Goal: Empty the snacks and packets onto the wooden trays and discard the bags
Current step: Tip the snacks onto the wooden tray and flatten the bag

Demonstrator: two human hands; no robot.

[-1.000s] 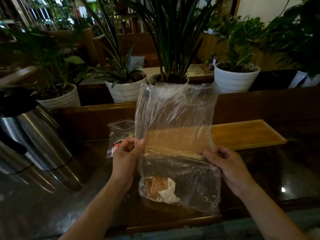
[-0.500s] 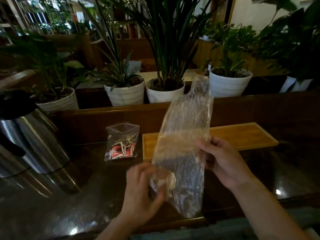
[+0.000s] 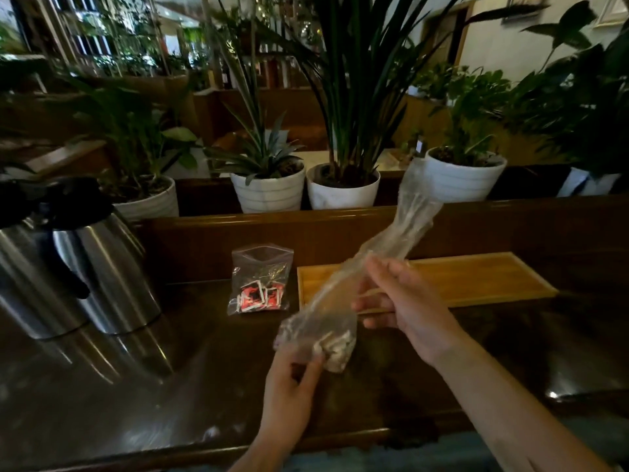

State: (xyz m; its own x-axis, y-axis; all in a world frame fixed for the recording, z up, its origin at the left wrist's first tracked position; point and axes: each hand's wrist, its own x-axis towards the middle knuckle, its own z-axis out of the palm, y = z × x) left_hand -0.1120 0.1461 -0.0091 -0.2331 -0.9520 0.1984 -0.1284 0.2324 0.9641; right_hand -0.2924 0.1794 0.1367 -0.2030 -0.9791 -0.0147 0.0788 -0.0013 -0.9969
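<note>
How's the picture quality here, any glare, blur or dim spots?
Head view: dim overall; glare streaks on the steel flasks and glossy table; left hand and clear bag slightly motion-blurred; wide-angle bending at the edges; background plants soft.

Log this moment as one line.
left hand: grips clear bag bottom, snack inside | right hand: holds its middle | wooden tray: bare | zip bag: untouched on counter

Two plastic bags [image 3: 360,274] [image 3: 260,279], one tray [image 3: 476,279], two jugs [image 3: 102,267] [image 3: 30,281] (steel).
</note>
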